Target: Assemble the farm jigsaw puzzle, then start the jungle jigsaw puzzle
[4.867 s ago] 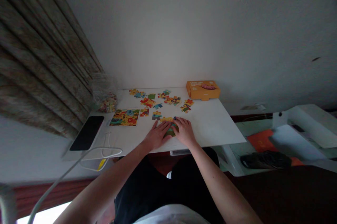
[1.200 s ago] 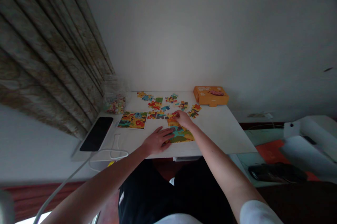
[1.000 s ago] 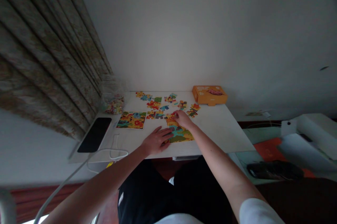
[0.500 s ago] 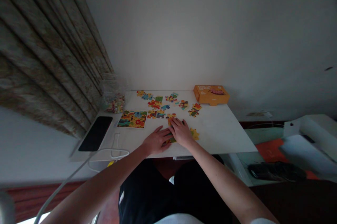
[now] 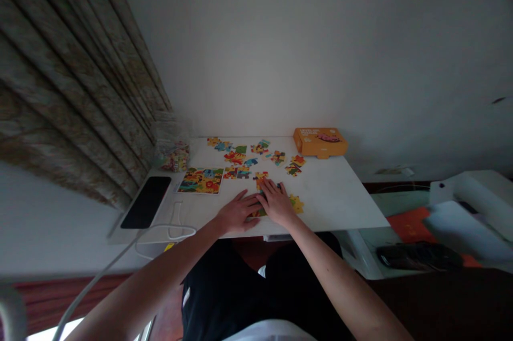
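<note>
Puzzle pieces [image 5: 261,176] lie partly under both hands near the front of the white table [image 5: 332,196]. My left hand [image 5: 238,214] rests on the left side of them, fingers spread to the right. My right hand [image 5: 277,203] lies over them from the right, its fingers apart and its tips close to those of my left hand. A yellow piece [image 5: 296,203] sits just right of my right hand. The colourful picture card [image 5: 201,180] lies to the left. Joined pieces [image 5: 236,172] and a red and orange tiger piece [image 5: 234,157] lie farther back.
An orange box [image 5: 321,142] stands at the back right. At the left are a clear bag of pieces [image 5: 175,156], a black phone [image 5: 146,202] and a white cable [image 5: 156,226]. A white device [image 5: 476,202] is at the far right.
The camera view has shifted slightly. Both hands have stayed in nearly the same place over the pieces.
</note>
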### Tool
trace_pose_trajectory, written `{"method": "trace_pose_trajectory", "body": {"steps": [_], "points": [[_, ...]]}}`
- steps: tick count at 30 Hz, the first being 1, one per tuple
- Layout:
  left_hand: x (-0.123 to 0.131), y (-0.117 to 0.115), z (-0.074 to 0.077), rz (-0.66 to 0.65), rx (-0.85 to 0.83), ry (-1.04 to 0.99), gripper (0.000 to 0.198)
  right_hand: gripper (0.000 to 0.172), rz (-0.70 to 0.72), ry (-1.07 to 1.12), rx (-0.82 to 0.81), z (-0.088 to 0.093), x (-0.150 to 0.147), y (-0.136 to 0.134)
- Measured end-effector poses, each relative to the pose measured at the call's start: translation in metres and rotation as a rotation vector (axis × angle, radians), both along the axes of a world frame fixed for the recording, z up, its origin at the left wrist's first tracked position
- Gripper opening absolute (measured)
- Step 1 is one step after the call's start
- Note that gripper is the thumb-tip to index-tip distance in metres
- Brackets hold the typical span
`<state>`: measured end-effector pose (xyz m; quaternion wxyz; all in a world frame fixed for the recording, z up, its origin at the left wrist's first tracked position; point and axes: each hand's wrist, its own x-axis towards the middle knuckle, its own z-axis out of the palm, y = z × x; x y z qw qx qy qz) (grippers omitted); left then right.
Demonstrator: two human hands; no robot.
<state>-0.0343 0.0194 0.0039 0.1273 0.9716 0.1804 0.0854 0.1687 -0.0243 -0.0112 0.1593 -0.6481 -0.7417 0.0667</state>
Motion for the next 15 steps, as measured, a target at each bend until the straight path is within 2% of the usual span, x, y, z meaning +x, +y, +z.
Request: {"method": "trace_pose_trajectory", "body": {"steps": [3,7,11,15], "points": [[-0.001,0.003,-0.007,0.071,0.011,-0.114,0.036,0.054,-0.017,-0.007,-0.009,0.0,-0.001,-0.001],[0.003,0.022,-0.01,0.342,0.042,-0.241,0.029,0.054,-0.046,-0.013,-0.016,0.001,-0.003,-0.003],[0.014,0.056,0.002,0.58,0.044,-0.138,0.039,0.052,-0.072,-0.002,-0.023,0.001,-0.004,-0.005],[0.021,0.093,0.012,0.638,-0.131,-0.055,0.047,0.049,-0.078,0.026,-0.003,0.0,-0.003,-0.006]]}}
